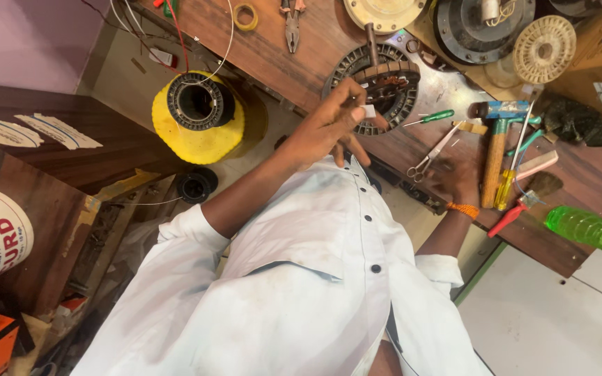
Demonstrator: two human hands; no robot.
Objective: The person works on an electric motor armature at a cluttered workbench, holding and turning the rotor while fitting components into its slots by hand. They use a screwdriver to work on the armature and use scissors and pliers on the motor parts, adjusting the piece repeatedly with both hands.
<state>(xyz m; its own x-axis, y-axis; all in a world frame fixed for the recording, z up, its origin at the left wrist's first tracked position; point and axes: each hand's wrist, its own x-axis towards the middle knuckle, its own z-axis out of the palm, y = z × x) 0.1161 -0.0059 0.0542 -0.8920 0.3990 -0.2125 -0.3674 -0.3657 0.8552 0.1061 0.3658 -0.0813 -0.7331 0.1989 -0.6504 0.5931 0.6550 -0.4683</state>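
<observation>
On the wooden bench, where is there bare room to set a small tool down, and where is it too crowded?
Bare wood shows between the pliers and the round stator, and along the bench's near edge below the scissors. It is crowded to the right of the scissors, where the hammer, the screwdrivers and the right hand lie. The left hand is at the stator.

- The motor stator (377, 87) is a round, dark ring of stacked metal with slots all around its rim, some of them filled with reddish-brown copper windings. It lies flat on the wooden bench (580, 181), near the edge closest to the person.
- A dark bar stands up from its far side.
- The left hand (329, 129) is over its near rim, fingers pinched at a small white piece against the slots.
- The right hand (458, 182) rests on the bench just beside the scissors (432, 154), apart from the stator.
</observation>
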